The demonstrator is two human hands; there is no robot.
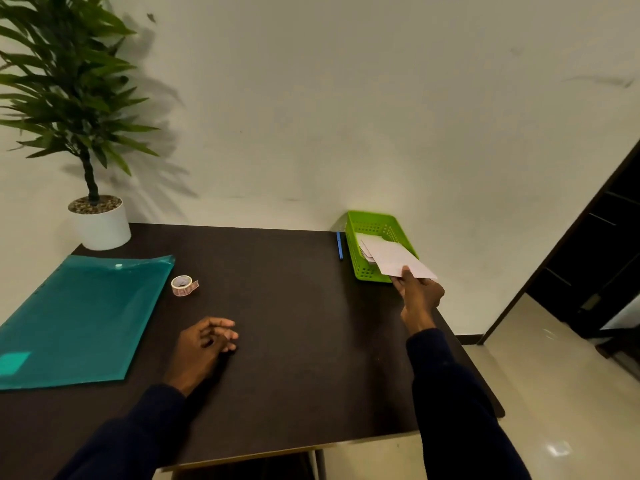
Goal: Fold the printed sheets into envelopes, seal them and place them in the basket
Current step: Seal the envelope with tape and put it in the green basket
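Fingers (407, 277) of the right hand (420, 296) pinch the near edge of a white envelope (398, 259), thumb on top, and the arm in its dark sleeve (453, 393) stretches out toward the table's far right corner. The envelope hangs tilted over the near rim of the green basket (356, 244), its far end inside, its near corner sticking out past the basket's right side. More white paper (367, 244) lies beneath it in the basket; how many pieces, I cannot tell.

Over to the left hand (204, 344): it rests low on the dark table (294, 323), fingers loosely curled and slightly spread, gripping nothing, fingertips just at the tabletop.

Further out, a blue pen (339, 245) lies just beside the basket's left wall, parallel to it. A tape roll (183, 285) sits between the left hand and the table's far edge, its loose end sticking out to the right. A teal folder (79, 320) lies flat on the left side of the table. Behind that, in the far left corner, a plant (69, 91) stands upright in a white pot (100, 226) against the wall.
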